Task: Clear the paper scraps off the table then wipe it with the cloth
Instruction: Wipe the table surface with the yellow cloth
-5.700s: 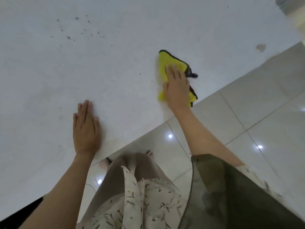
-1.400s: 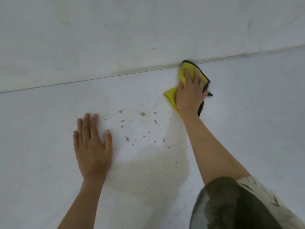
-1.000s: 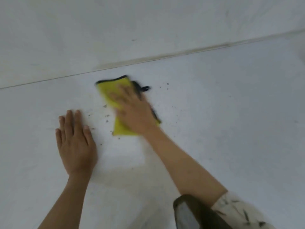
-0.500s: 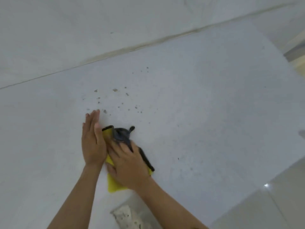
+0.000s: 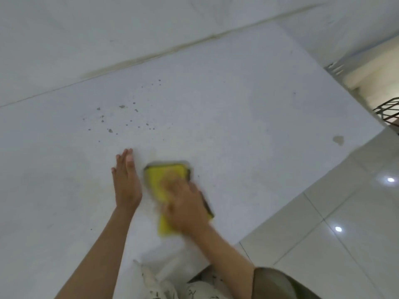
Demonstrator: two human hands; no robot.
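A yellow cloth with a dark edge lies flat on the white table, near its front edge. My right hand presses down on the cloth's near half, blurred by motion. My left hand stands on its edge on the table just left of the cloth, fingers together, holding nothing. A scatter of small dark specks marks the table beyond my left hand. No paper scraps show on the surface.
A grey stain sits near the table's right corner. The wall joins the table along a seam at the back. Glossy floor tiles lie to the right, with a dark wire object at the far right edge.
My right hand has slid the cloth to the right, away from my left hand, which it touched half a second ago. Earlier the cloth swept from the back seam toward the front.
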